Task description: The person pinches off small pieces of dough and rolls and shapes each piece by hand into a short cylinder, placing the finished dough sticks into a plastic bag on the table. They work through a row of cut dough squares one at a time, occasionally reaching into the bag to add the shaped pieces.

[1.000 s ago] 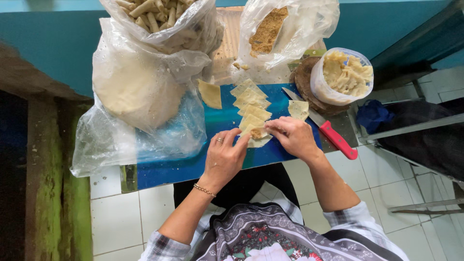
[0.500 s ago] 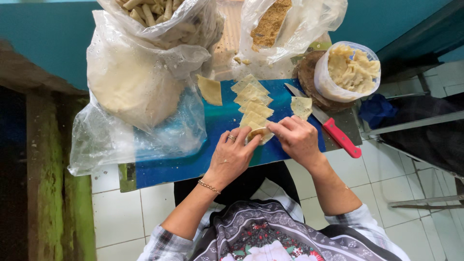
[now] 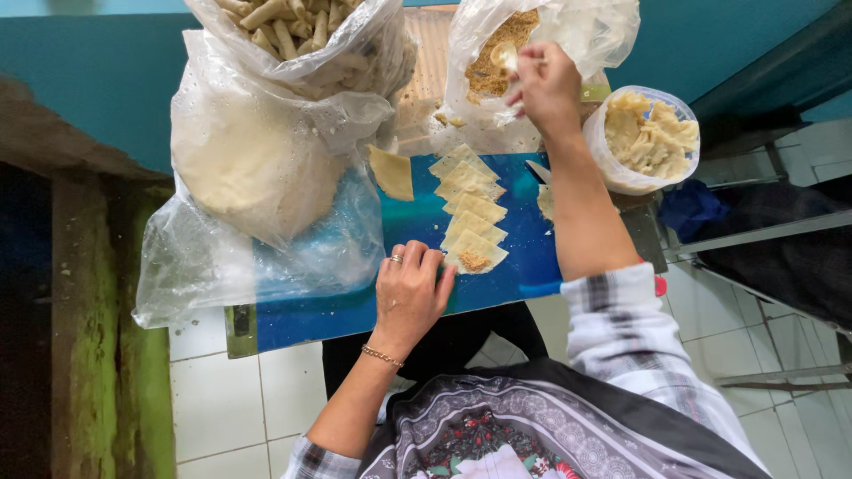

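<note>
Several pale square wrappers (image 3: 470, 208) lie overlapped in a row on the blue board (image 3: 417, 222), and the nearest wrapper (image 3: 476, 255) carries a dab of brown filling. Her left hand (image 3: 410, 293) rests flat and released on the board, fingertips touching that wrapper's edge at about seven o'clock. Her right hand (image 3: 546, 84) is up at one o'clock, pinching a spoon (image 3: 508, 57) over the crumbly filling bag (image 3: 515, 62). At three o'clock stands a tub of dough scraps (image 3: 646, 137); at ten o'clock, a bag of rolled sticks (image 3: 302, 35).
</note>
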{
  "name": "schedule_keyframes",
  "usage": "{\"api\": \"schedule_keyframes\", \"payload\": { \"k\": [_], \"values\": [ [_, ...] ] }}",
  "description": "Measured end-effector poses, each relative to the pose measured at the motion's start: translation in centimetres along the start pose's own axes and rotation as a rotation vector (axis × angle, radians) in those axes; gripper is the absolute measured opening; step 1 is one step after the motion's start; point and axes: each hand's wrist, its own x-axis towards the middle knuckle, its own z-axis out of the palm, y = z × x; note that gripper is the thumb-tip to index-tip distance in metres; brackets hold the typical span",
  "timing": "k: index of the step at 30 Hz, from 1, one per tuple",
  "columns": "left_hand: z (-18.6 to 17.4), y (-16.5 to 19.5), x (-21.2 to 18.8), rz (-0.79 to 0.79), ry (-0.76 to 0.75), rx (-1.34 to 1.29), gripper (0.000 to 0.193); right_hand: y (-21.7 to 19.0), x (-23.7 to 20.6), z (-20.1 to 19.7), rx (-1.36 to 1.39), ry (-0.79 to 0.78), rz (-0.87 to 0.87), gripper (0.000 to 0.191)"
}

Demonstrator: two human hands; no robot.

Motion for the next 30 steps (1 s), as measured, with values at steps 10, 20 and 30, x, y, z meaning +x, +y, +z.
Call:
{"api": "schedule_keyframes", "payload": {
  "k": [10,20,30],
  "values": [
    [0.2,-0.7,-0.4,0.010,-0.027,-0.048,0.014,-1.0,-15.8,-2.7,-0.477,0.077,-0.563,0.017],
    [1.3,2.1,-0.7,-0.143,0.005,-0.040,0.014,0.7,-25.3,-2.4,-0.470,-0.047,-0.206,0.016],
    [1.6,2.1,-1.1,0.031,0.021,-0.141,0.021,0.8,-26.6,-2.0,-0.286,-0.079,-0.377,0.026]
  ]
}}
